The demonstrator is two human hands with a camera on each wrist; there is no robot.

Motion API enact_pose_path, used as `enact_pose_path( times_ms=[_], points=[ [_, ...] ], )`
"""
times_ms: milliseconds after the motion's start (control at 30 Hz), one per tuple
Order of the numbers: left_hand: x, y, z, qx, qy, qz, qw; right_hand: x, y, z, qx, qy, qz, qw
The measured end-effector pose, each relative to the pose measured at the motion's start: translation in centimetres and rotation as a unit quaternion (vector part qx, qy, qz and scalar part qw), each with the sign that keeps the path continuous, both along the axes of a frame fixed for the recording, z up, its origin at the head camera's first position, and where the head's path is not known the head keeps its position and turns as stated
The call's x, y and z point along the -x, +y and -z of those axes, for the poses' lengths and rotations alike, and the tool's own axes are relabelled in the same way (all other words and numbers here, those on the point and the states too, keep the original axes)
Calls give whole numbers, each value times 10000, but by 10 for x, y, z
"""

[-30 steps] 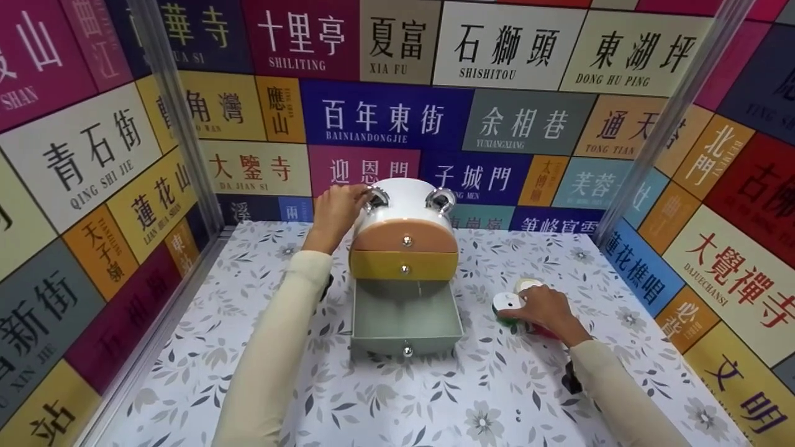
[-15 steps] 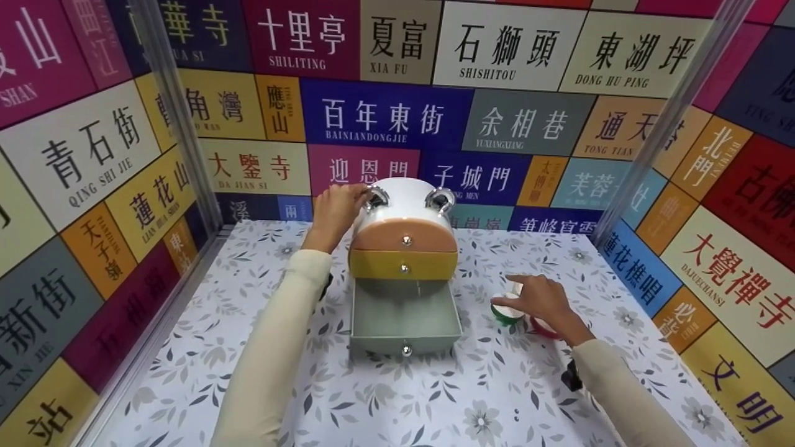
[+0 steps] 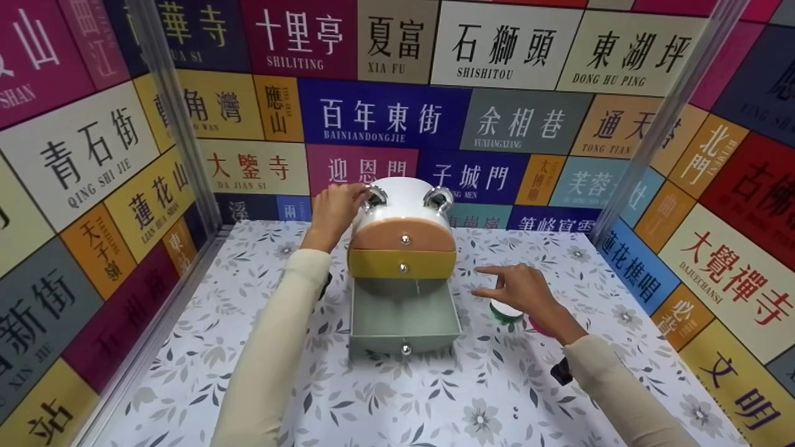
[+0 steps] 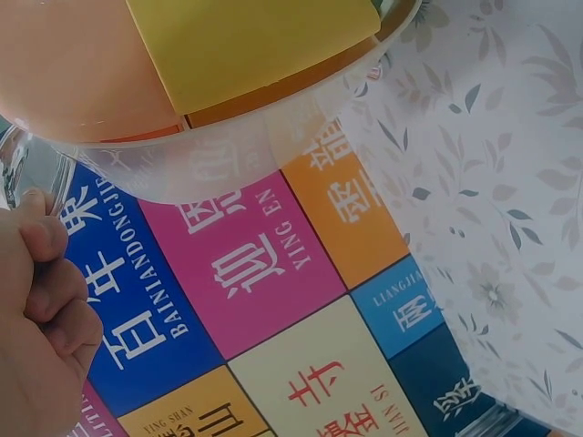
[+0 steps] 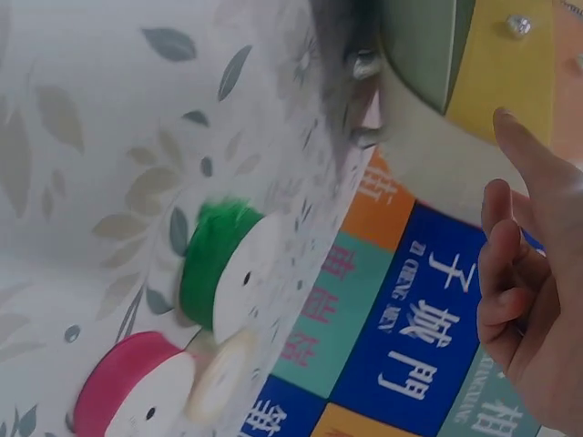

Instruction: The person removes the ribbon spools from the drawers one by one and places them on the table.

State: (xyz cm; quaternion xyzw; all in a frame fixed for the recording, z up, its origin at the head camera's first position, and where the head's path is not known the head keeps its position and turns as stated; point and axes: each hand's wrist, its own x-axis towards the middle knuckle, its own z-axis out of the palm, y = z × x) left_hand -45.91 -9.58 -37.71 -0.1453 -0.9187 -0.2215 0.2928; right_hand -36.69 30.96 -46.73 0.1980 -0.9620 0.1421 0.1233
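A small chest of drawers (image 3: 407, 202) with a white domed top and two silver ring-shaped ears stands at mid-table. Its orange drawer (image 3: 379, 236) and yellow drawer (image 3: 372, 264) are closed, while the pale green bottom drawer (image 3: 404, 310) is pulled out and bare inside. My left hand (image 3: 334, 212) grips the left silver ear (image 4: 35, 168) with curled fingers. Right of the chest, my right hand (image 3: 520, 288) hovers with thumb and index finger spread, holding nothing. Below it lie a green ribbon spool (image 5: 214, 273), a pinkish-red ribbon spool (image 5: 127, 373) and a cream spool (image 5: 223, 375).
The table is covered with a white leaf-patterned cloth (image 3: 484, 397). Walls of coloured sign panels (image 3: 385, 115) enclose the back and both sides, with clear corner posts (image 3: 667, 124) at the joints.
My right hand has let go of the spools, lifted and moved left towards the chest with its fingers spread. My left hand stays on the silver ear.
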Motion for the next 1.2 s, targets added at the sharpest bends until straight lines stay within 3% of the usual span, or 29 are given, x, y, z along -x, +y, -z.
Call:
enact_pose_path(
  times_ms=[233, 400, 700, 900, 1200],
  points=[
    [1, -1, 1, -23, -1, 34, 10000, -15, -28, -2, 71, 400, -494, 9980],
    [2, 0, 1, -10, 54, 12, 10000, -25, -49, 1, 147, 704, -1094, 9914],
    [2, -2, 2, 24, 64, -41, 10000, -37, -80, 14, 194, 1128, -2187, 9691],
    [1, -1, 2, 30, 50, -39, 10000, -41, -93, 30, 300, 1601, -2909, 9428],
    [1, -2, 1, -13, -33, -49, 10000, -53, -112, 52, 264, 2080, -3439, 9153]
  ],
)
